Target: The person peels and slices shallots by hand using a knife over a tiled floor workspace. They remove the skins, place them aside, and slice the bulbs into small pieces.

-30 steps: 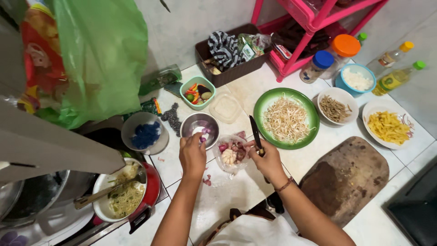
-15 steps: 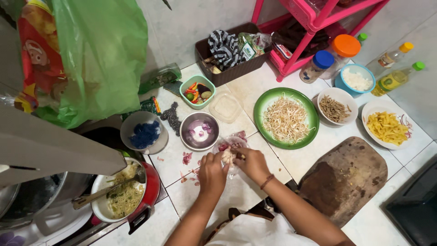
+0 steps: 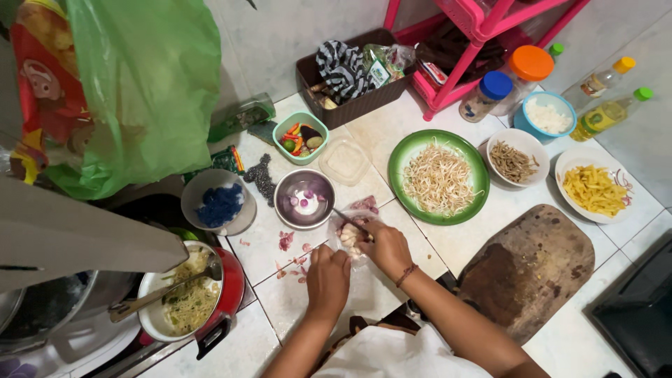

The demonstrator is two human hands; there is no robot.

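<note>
Looking down from the head camera, I see both forearms rising from the bottom edge toward the centre of the frame, meeting over the white tiled counter (image 3: 483,227). My left hand (image 3: 327,274) sits low of centre, knuckles up, fingers curled downward and closed together on something small that I cannot make out. My right hand (image 3: 385,245) is just beside it, slightly higher, wrist bent inward with a thin dark band around it; its fingers are wrapped around the handle of a small dark-bladed knife (image 3: 348,219), whose tip points toward the upper left. Between the hands lies a clear plastic bag of pale peeled garlic cloves (image 3: 349,236), touching the right hand's fingertips. Purple-pink shallot skins (image 3: 292,253) are scattered on the tiles left of the hands. Just above them stands a round steel bowl holding a few peeled pieces (image 3: 304,199). To the right of centre is a green round plate heaped with bean sprouts (image 3: 438,176), and at lower right a worn round wooden chopping board (image 3: 528,269).
</note>
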